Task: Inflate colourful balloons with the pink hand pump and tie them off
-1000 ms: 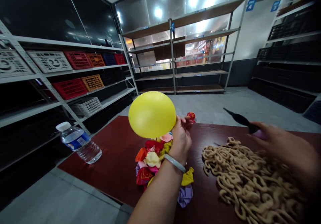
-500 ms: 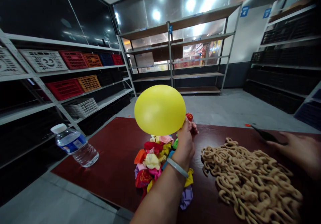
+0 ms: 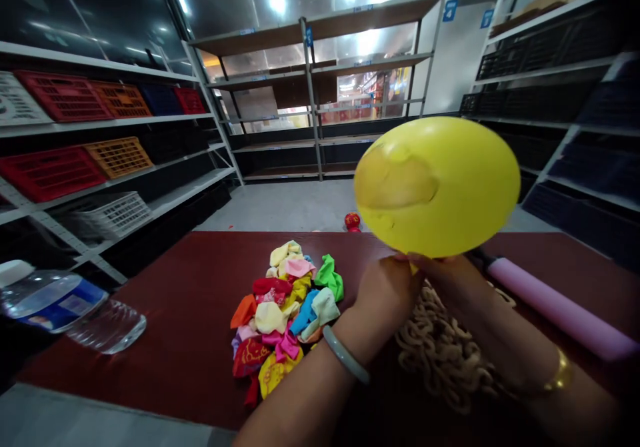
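An inflated yellow balloon (image 3: 465, 180) is held up above the table, neck downward, with a darker patch on its left side. My left hand (image 3: 393, 287) is closed around the neck from the left. The fingers of my right hand (image 3: 445, 277) pinch the same neck from the other side; the neck itself is mostly hidden by the fingers. Left of my left wrist lies a pile of uninflated balloons (image 3: 273, 317) in many colours. Beneath my right forearm is a heap of tan, rubber-band-like loops (image 3: 440, 353), partly covered by it.
A pink cylinder with a dark end (image 3: 560, 307), like a hand pump, lies at the right of the dark red table (image 3: 175, 300). A water bottle (image 3: 70, 307) leans at the left. A small red ball-like object (image 3: 353, 221) sits past the far edge. Shelves with crates (image 3: 65, 97) line the left.
My right hand has come from the far right to the balloon's neck, beside my left hand. The balloon now appears larger and further right. The view has turned right, and the pink cylinder is visible.
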A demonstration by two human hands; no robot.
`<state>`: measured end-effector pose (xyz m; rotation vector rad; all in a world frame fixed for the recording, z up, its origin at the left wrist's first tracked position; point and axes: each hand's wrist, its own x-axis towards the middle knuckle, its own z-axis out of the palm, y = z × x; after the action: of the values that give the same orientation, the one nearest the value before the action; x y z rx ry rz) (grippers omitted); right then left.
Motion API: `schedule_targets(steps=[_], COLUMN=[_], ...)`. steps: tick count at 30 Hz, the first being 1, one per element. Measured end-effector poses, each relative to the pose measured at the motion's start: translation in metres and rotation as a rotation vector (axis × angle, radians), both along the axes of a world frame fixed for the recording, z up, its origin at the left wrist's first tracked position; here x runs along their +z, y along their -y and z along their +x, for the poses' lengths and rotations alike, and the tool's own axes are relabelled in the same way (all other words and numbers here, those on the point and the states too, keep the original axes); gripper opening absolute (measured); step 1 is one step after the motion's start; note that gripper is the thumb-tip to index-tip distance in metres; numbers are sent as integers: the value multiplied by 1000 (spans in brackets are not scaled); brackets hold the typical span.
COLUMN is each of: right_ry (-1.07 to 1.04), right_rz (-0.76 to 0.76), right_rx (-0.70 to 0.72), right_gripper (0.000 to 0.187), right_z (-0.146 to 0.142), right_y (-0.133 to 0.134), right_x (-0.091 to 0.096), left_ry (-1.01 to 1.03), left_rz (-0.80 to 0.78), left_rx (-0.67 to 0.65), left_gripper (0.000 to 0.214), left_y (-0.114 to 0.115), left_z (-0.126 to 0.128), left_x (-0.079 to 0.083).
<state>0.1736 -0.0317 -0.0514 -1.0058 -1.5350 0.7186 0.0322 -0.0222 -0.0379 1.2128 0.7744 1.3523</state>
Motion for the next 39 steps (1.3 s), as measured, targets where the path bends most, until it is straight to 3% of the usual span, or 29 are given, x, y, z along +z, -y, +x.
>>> schedule_targets(steps=[3, 5, 9, 12, 16, 21, 24, 26, 30, 33, 35, 39], right_ry=[-395, -501, -496, -438, -455, -460, -442, -429, -373, -160, 166, 935], right_rz=[-246, -307, -274, -260, -243, -242, -293, -350, -474, -550, -562, -581], right_rx=[76, 114, 129, 73, 64, 57, 74, 99, 201, 323, 303, -87], right_gripper=[21, 24, 27, 25, 26, 22, 22, 24, 27, 37, 41, 29], right_z=[1, -3, -2, 7, 14, 9, 9, 10, 5, 3, 10, 40], right_y=[6, 11, 15, 12, 11, 16, 16, 11, -6, -24, -34, -47], right_x=[18, 30, 38, 34, 34, 41, 51, 60, 75, 84, 87, 77], left_ry=[-229, -242, -76, 20, -12, 79, 90, 19, -123, -99, 7, 247], left_rz=[274, 379, 216, 33, -13, -188, -201, -86, 252, 270, 174, -30], left_rx=[-147, -192, -274, -441, -563, -586, -626, -597, -256, -135, -118, -73], left_gripper=[10, 8, 35, 33, 31, 27, 25, 20, 12, 29, 36, 33], left_y=[5, 5, 2, -1, -5, -10, -12, -13, -17, -21, -25, -31], left_z=[-5, -6, -6, -7, -15, -22, -23, -24, -25, -25, -24, -27], left_x=[10, 14, 14, 16, 20, 19, 20, 22, 23, 19, 17, 20])
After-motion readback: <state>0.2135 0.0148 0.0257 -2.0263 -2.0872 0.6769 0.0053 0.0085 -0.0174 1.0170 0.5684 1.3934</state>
